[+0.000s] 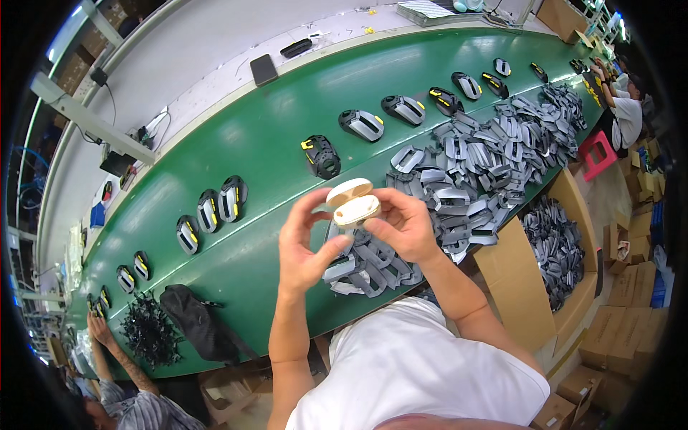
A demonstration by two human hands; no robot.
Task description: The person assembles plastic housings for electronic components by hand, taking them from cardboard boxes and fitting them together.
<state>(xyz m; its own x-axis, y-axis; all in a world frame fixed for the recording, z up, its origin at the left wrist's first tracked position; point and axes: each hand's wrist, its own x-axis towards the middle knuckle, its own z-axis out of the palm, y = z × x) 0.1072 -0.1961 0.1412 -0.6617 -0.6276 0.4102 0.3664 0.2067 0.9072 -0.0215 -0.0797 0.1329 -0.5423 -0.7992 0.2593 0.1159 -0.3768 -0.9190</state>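
Here's the cream-coloured case [352, 203], a small rounded clamshell with its lid tipped open, held up above the near edge of the green tabletop [265, 136]; the right hand [405, 226] has its grip closed on the case's right side, fingers curled over the top and thumb beneath; the left hand [304, 240] pinches it from the left, thumb and forefinger closed on the lid end, the other fingers loose; directly under the hands lies a heap of grey plastic parts [473, 172], spreading away along the tabletop to the right; beyond it, a line of black-and-grey assembled units with yellow tabs [362, 124] sits spaced out along the middle; a cardboard box [559, 251] of more grey parts stands just beside the tabletop on the right; far left, another person's hand [98, 330] rests near a pile of small black pieces [149, 331].
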